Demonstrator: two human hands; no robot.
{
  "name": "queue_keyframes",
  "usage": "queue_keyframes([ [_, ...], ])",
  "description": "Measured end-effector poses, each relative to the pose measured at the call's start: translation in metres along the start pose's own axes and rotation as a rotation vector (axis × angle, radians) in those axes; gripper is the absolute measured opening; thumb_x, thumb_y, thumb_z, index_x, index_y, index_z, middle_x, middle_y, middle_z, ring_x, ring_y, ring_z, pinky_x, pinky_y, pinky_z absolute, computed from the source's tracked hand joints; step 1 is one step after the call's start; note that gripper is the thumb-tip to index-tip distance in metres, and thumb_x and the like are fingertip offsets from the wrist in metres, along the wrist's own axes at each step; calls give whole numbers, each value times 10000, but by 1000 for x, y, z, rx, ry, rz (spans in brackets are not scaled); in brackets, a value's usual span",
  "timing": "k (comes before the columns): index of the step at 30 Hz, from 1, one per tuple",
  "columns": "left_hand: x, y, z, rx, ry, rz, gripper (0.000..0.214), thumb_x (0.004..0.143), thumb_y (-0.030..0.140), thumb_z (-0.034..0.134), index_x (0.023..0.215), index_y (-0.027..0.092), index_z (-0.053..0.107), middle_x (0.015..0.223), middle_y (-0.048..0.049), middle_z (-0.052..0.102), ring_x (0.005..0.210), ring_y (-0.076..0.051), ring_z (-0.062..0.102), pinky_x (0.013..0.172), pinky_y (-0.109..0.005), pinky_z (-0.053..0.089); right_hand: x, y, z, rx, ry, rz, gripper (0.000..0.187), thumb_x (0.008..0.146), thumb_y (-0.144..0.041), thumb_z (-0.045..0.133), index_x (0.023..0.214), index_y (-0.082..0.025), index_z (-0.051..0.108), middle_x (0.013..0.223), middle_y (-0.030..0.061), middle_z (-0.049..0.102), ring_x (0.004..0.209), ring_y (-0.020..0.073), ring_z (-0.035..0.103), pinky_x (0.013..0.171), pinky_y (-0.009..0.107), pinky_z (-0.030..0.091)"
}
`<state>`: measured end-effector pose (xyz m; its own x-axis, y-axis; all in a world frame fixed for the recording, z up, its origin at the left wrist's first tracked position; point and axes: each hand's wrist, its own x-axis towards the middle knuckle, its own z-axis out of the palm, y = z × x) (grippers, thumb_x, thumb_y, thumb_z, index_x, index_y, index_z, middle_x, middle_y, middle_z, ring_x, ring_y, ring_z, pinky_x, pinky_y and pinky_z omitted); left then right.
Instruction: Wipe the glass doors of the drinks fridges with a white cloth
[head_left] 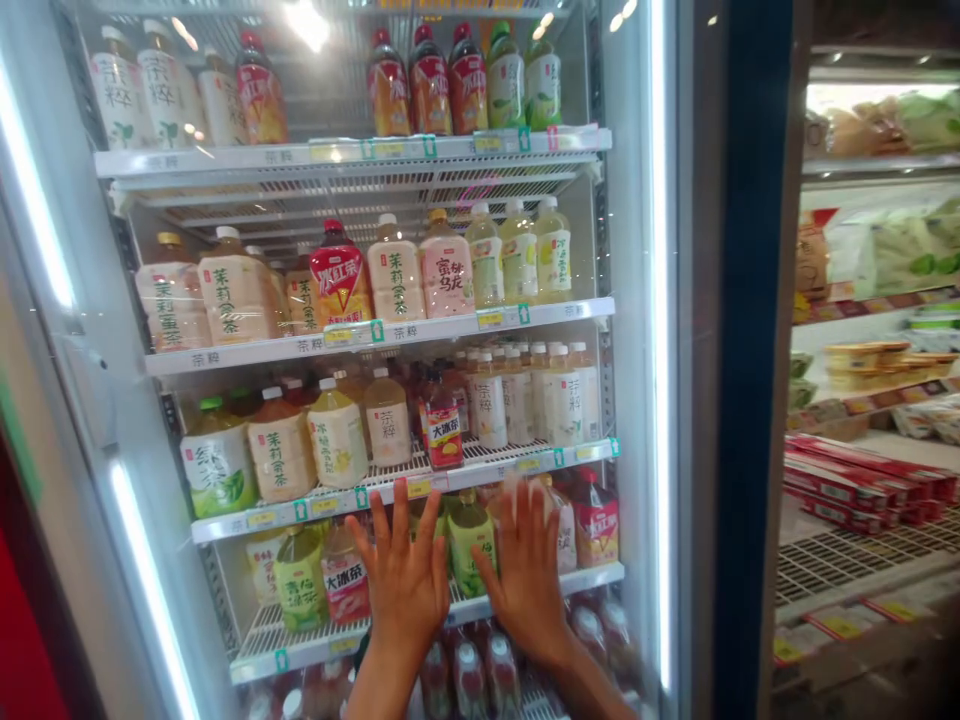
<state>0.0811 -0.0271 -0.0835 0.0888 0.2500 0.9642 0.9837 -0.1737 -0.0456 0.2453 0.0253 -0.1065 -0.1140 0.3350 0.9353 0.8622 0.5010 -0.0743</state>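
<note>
My left hand (409,580) is raised with its fingers spread, backs of the fingers facing me, and holds nothing. To its right, my right hand (525,570) is also raised and open, its fingertips slightly blurred. Both are in front of a drinks cooler's lower shelves. Between them shows a green-labelled bottle (471,545). Left of my left hand stand a red-labelled tea bottle (346,570) and a green tea bottle (300,580). A red-labelled bottle (598,520) stands right of my right hand. Whether either hand touches anything I cannot tell.
Wire shelves (427,485) carry several rows of bottled tea, with price tags along their front edges. Bright light strips (660,350) run up the cooler's sides. A dark post (754,350) separates it from shelves of packaged food, including red boxes (862,480), at right.
</note>
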Motion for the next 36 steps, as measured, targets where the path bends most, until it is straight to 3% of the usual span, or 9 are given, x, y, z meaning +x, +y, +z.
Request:
queue_keyframes([
  [3,4,-22,-10,41,6,-17,751,960,213,572,1628,314,244,1750,-74,67,1623,-328,-37,1281,-660,-48,-5,-22,8,-16,-12,-86,832,1040,-454,450,1669,-136,9,1750,140,4,1623,336,-33,1286,648,90],
  [7,14,-44,-25,68,41,-5,771,958,196,565,1635,310,215,1753,-67,22,1621,-324,-72,1276,-659,-80,82,-38,0,-9,66,-53,859,1041,-480,449,1665,-186,-63,1753,108,-20,1623,320,-54,1275,675,103],
  [9,16,-53,-31,62,56,-7,778,955,196,567,1636,316,210,1754,-61,8,1621,-321,-74,1277,-653,-83,100,-48,-1,-6,104,-20,874,1040,-497,445,1660,-193,-91,1752,107,-32,1622,321,-63,1269,690,101],
  [15,10,-88,-43,63,71,-13,770,951,208,584,1629,313,235,1753,-61,37,1622,-311,-57,1284,-628,-88,36,-96,22,1,35,-62,875,1033,-481,468,1666,-151,-40,1750,131,-21,1621,339,-49,1274,668,108],
  [21,23,-114,-48,37,95,-33,746,966,218,565,1625,344,238,1754,-42,39,1621,-315,-53,1277,-664,-64,117,-131,15,20,101,-85,859,1048,-515,413,1661,-181,-88,1753,109,-10,1621,315,-78,1274,679,58],
  [24,23,-123,-55,49,128,-65,751,964,212,558,1629,331,230,1754,-47,31,1620,-328,-55,1275,-677,-51,96,-148,20,34,81,-88,859,1044,-508,423,1664,-171,-67,1752,119,12,1623,317,-55,1281,662,71],
  [28,15,-143,-66,80,114,-85,761,968,211,549,1634,335,203,1754,-56,24,1619,-336,-56,1265,-700,-47,53,-170,33,11,19,-256,839,1034,-493,444,1671,-146,21,1751,95,55,1626,310,-23,1301,610,35],
  [33,12,-161,-75,111,126,-110,740,981,216,534,1635,328,206,1756,-52,6,1618,-321,-84,1267,-684,-65,131,-196,27,24,47,-255,841,1051,-515,384,1658,-199,-105,1753,66,68,1626,284,-54,1299,641,39],
  [36,13,-165,-80,101,143,-147,734,984,208,517,1635,335,202,1756,-51,17,1617,-329,-74,1262,-691,-69,131,-208,28,37,54,-232,849,1050,-514,380,1655,-185,-116,1752,78,60,1625,297,-59,1299,646,35],
])
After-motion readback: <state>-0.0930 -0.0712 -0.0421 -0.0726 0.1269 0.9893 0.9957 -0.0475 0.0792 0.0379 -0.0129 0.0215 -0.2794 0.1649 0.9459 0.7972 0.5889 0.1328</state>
